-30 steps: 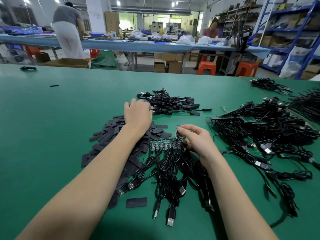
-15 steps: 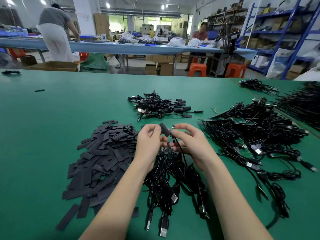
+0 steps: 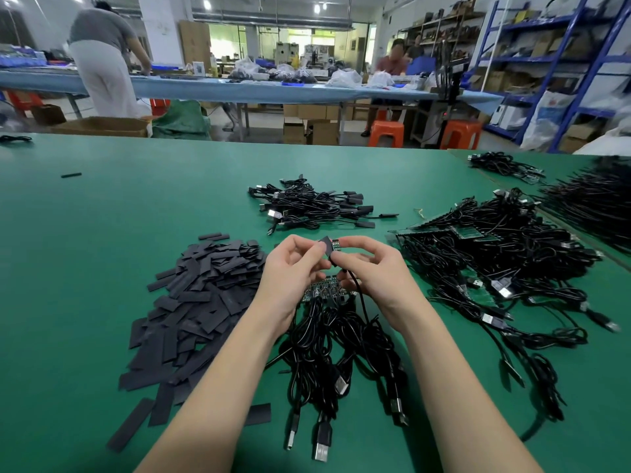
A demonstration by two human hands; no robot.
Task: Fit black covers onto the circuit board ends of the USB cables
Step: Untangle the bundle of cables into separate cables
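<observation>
My left hand (image 3: 293, 268) pinches a flat black cover (image 3: 326, 244) above the green table (image 3: 102, 233). My right hand (image 3: 368, 268) pinches the small green circuit board end (image 3: 336, 245) of one USB cable, touching the cover's open end. That cable's black cord (image 3: 358, 291) hangs down between my wrists. Below my hands lies a strip of joined circuit boards (image 3: 324, 290) with a bundle of USB cables (image 3: 341, 353) attached. A heap of loose black covers (image 3: 198, 295) lies to the left.
A pile of cables with covers fitted (image 3: 307, 206) lies behind my hands. A big tangle of cables with bare boards (image 3: 512, 261) fills the right side. A lone black cover (image 3: 71, 175) lies far left. People work at a long blue bench (image 3: 239, 87) beyond the table.
My left hand came off the cover heap with one cover. Both hands then met and rose slightly, and the board end now meets the cover's mouth.
</observation>
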